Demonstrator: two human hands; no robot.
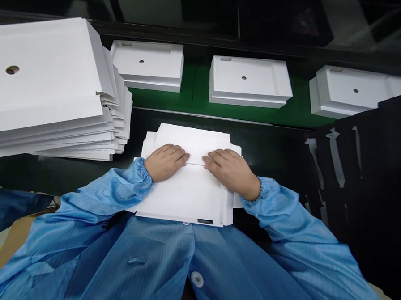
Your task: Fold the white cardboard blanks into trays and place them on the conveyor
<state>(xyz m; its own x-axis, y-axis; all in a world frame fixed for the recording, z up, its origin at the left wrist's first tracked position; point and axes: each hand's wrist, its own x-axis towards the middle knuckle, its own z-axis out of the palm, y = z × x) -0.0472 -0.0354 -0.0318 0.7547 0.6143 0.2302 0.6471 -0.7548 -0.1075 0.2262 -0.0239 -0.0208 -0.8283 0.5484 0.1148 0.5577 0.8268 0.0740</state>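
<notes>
A white cardboard box blank (184,194) lies in front of my body, its near edge against my coat. A crease or panel edge runs across it, and the far panel (194,138) extends beyond that line. My left hand (166,161) is closed at the left part of this line, its fingers together and curled on the cardboard. Opposite it, my right hand (231,169) holds the same line from the right, fingers also bent and close together. The thumbs are partly hidden. More white cardboard edges show beneath the blank on both sides.
To the left rises a tall stack of white cardboard blanks (46,79). Folded white trays stand on the green belt (193,100): left (151,69), middle (247,81) and right (351,88). A black panel (370,177) with tape strips borders the right side.
</notes>
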